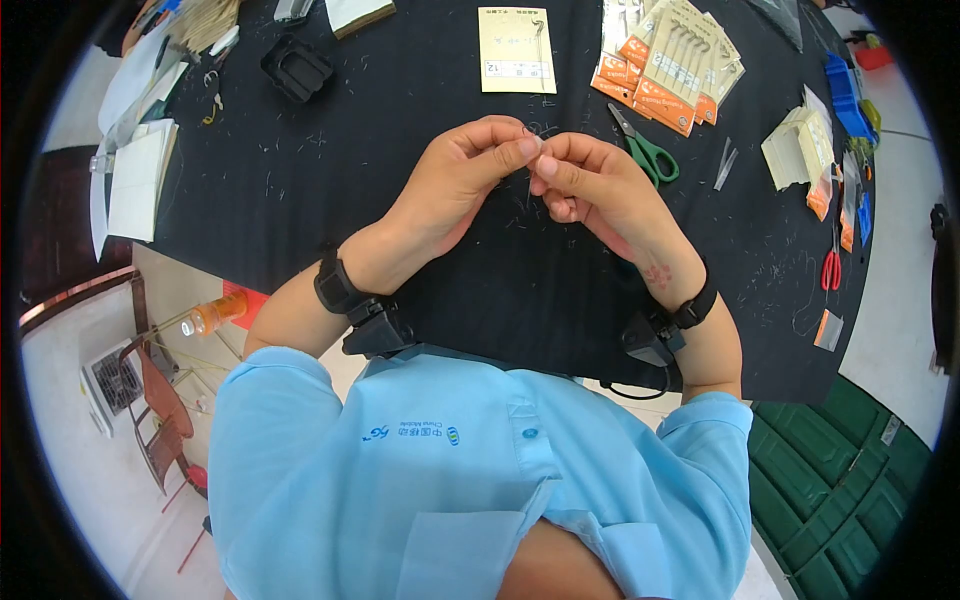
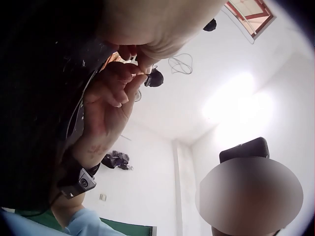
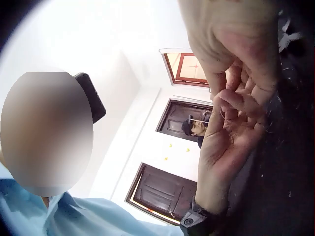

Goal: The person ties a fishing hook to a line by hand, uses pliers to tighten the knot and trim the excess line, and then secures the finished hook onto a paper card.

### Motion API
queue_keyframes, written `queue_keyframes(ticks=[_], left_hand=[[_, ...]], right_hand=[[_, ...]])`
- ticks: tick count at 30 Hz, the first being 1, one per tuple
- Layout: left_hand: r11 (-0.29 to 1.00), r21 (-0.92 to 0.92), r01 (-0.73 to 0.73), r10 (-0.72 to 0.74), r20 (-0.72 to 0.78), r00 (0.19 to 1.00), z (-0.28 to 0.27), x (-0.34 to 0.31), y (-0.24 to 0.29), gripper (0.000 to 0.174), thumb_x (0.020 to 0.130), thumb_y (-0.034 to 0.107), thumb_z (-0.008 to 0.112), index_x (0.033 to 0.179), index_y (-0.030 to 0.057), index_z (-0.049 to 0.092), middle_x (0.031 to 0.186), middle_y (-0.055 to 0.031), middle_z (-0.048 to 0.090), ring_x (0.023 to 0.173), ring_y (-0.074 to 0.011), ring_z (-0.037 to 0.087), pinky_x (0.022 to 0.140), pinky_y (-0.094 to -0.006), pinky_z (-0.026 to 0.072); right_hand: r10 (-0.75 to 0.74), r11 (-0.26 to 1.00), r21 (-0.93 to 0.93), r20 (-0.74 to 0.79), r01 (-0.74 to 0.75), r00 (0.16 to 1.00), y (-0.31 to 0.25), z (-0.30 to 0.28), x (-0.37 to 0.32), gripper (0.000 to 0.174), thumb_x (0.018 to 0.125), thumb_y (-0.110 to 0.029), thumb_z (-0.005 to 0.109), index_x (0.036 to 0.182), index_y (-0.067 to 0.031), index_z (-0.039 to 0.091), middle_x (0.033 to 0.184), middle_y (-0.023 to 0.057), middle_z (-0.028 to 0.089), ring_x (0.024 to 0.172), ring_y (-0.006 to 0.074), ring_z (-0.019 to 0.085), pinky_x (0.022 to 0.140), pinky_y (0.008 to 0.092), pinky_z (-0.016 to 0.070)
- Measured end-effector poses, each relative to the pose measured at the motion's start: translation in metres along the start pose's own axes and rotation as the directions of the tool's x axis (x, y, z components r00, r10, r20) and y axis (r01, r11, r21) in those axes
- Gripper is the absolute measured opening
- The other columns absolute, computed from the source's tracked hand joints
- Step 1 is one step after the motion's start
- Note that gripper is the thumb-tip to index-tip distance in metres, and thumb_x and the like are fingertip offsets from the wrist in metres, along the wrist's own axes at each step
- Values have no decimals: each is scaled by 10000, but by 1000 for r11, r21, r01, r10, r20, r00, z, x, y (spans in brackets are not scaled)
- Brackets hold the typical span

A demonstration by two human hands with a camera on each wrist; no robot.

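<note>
Both hands meet fingertip to fingertip above the black-covered table (image 1: 400, 130). My left hand (image 1: 445, 180) pinches a thin fishing line (image 2: 191, 63) between thumb and forefinger. Right against it, my right hand (image 1: 600, 185) pinches at the same spot, its other fingers curled in. Loose loops of the line stick out past the fingertips in the left wrist view. The small tip between the fingers is mostly hidden. Beyond the hands lies a cream card (image 1: 515, 50) marked 12, with dark strands along it.
Green-handled scissors (image 1: 650, 155) lie just right of the hands. Fanned orange-and-cream packs of fishing hooks (image 1: 680, 60) are behind them. A black plastic holder (image 1: 296, 68) sits at back left, a paper pad (image 1: 142, 180) at the left edge, red-handled scissors (image 1: 831, 268) at right. Line scraps dot the cloth.
</note>
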State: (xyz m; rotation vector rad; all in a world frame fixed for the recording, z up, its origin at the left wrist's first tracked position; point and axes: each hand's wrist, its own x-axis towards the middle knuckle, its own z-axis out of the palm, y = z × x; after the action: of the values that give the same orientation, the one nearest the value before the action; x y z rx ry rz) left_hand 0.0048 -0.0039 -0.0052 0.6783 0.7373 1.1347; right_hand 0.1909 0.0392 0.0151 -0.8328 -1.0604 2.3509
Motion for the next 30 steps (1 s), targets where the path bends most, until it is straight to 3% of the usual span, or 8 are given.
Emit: queue_keyframes(ticks=[2,3,5,9,15,18,21,30], left_hand=[[1000,19,5,-5,-9,1000,-1,0,-1,156,879,167,655,981,51,636,923,-14,622,909,-91,564,870,-253,435],[1000,18,-6,7,-20,1000,-1,0,-2,159,880,168,653,984,49,633,925,-14,624,905,-89,565,863,-244,438],[1000,17,-18,19,-32,999,-1,0,-2,163,882,169,652,987,47,631,928,-15,625,900,-87,566,856,-236,440],[997,73,10,-7,-36,999,0,-2,1,228,884,221,651,1044,59,632,1009,-11,568,964,-107,521,906,-279,402],[993,116,39,-36,-34,999,1,-1,3,210,871,202,665,1022,57,642,980,-13,565,972,-105,527,907,-278,407],[979,206,1,-2,7,1000,0,-1,-3,174,870,184,663,976,46,658,1001,-18,544,971,-105,526,899,-272,409],[950,310,-33,31,13,999,2,-3,-3,152,870,173,661,930,34,670,1028,-22,526,964,-104,526,885,-262,410],[944,329,-11,8,9,1000,3,-3,-3,132,867,153,660,916,31,677,1015,-18,539,947,-105,531,869,-252,412]], right_hand=[[-32,973,-230,-79,14,996,-5,5,-3,247,891,-236,641,1009,-24,598,863,25,614,663,50,568,582,164,462],[-32,973,-230,-79,13,996,-8,6,-5,247,891,-236,641,1009,-24,598,863,25,614,663,50,568,582,164,462],[-149,866,-495,-128,68,981,-18,6,-10,287,870,-234,658,1051,-19,599,874,32,622,664,59,585,569,171,462],[-349,755,-641,-214,139,913,-39,0,-24,255,877,-221,644,1070,-57,619,825,-2,628,657,43,573,566,160,406],[-513,702,-662,-214,263,831,-45,-6,-27,204,875,-204,649,1025,-65,648,809,-14,626,688,32,550,585,168,393],[-644,461,-823,-52,333,763,-25,-3,-13,140,844,-169,667,928,-56,669,846,2,626,726,74,553,587,201,402],[-594,417,-861,-16,291,804,-20,2,-8,134,839,-161,668,911,-48,661,840,5,620,719,77,550,588,205,401],[-546,497,-816,-32,294,837,-17,-1,-5,114,819,-144,675,834,-36,645,873,0,595,712,71,527,586,207,392]])
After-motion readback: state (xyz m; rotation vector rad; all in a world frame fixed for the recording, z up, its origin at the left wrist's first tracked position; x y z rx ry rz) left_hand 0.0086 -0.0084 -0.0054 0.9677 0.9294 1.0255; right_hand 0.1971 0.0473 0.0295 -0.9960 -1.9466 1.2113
